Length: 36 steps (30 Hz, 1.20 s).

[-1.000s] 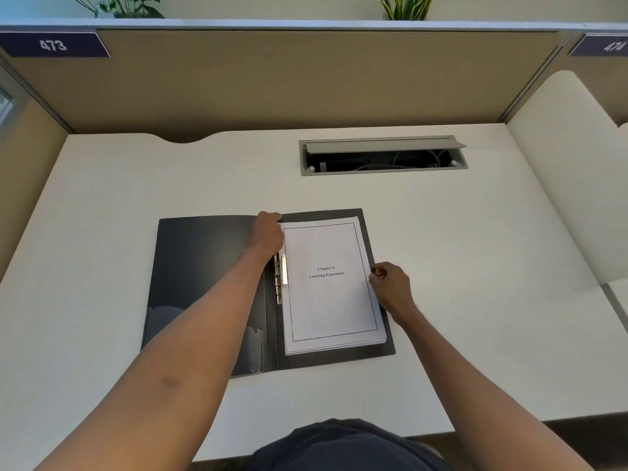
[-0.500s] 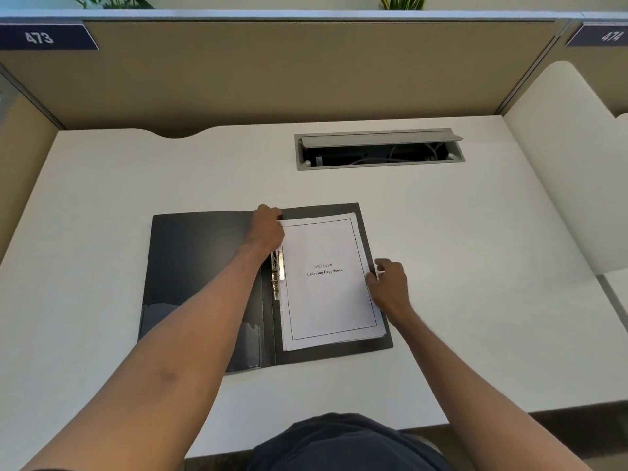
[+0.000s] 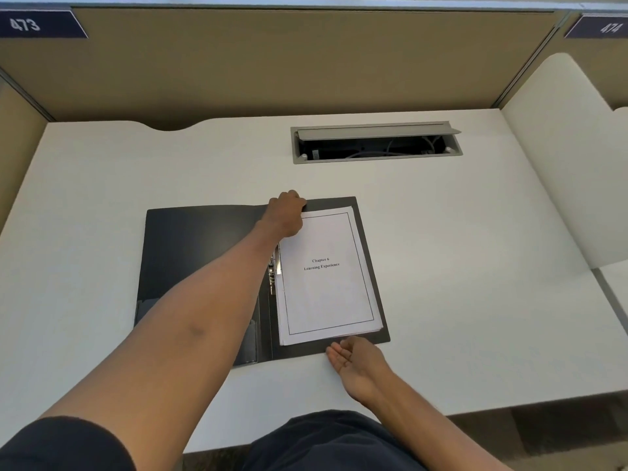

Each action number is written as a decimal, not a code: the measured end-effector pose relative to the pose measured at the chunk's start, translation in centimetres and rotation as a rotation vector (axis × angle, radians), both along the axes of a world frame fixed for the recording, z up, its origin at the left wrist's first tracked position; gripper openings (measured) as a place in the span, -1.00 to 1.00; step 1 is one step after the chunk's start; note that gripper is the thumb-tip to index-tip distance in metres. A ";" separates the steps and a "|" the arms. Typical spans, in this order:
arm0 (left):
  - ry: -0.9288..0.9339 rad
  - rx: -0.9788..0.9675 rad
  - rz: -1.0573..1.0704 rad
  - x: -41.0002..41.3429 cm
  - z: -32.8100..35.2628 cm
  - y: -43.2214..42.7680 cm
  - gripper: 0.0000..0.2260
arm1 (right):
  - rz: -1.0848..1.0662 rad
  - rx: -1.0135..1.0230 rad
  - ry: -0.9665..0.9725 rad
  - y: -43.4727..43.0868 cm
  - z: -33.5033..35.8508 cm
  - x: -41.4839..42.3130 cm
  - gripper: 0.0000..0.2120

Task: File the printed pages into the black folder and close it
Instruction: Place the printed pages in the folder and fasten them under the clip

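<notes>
The black folder (image 3: 200,260) lies open flat on the white desk (image 3: 475,266). A stack of printed pages (image 3: 326,277), its top sheet titled "Chapter 6 Learning Experience", rests on the folder's right half beside the metal ring clip (image 3: 272,273). My left hand (image 3: 285,215) presses, fingers curled, on the top left corner of the stack near the folder's far edge. My right hand (image 3: 356,365) lies on the desk just in front of the folder's near edge, palm turned up and fingers apart, holding nothing.
A grey cable hatch (image 3: 375,142) stands open in the desk behind the folder. Tan partition walls (image 3: 272,62) close off the back and left, and a white curved divider (image 3: 560,158) borders the right side.
My right hand left the right edge of the pages and dropped to the folder's near edge, palm now up. My left hand stayed at the stack's top left corner.
</notes>
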<state>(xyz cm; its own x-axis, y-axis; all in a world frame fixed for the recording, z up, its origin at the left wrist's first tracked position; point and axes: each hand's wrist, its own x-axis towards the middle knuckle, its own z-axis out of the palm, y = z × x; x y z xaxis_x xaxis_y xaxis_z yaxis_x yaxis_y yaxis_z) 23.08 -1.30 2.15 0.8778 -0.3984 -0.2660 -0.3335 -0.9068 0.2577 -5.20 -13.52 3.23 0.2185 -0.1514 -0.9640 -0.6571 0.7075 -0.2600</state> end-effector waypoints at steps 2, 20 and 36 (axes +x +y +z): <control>0.008 0.009 -0.015 0.3 -0.1 -0.2 -0.57 | -0.021 0.023 -0.017 0.1 -0.1 0.0 -0.85; -0.050 -0.022 -0.023 0.0 -1.3 -0.4 -0.54 | -0.064 0.128 -0.082 0.7 -0.3 0.5 -0.84; -0.036 -0.159 0.122 1.0 -1.2 4.0 -0.68 | 0.741 -1.047 -0.422 -4.7 1.0 3.9 -0.72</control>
<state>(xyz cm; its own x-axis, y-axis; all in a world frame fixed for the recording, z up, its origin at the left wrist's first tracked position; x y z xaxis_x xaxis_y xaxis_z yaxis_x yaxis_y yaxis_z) 24.03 2.67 0.99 0.9299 -0.3229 -0.1758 -0.2352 -0.8900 0.3907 -1.27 -18.23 4.27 0.8170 -0.4867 -0.3093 -0.5320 -0.4290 -0.7300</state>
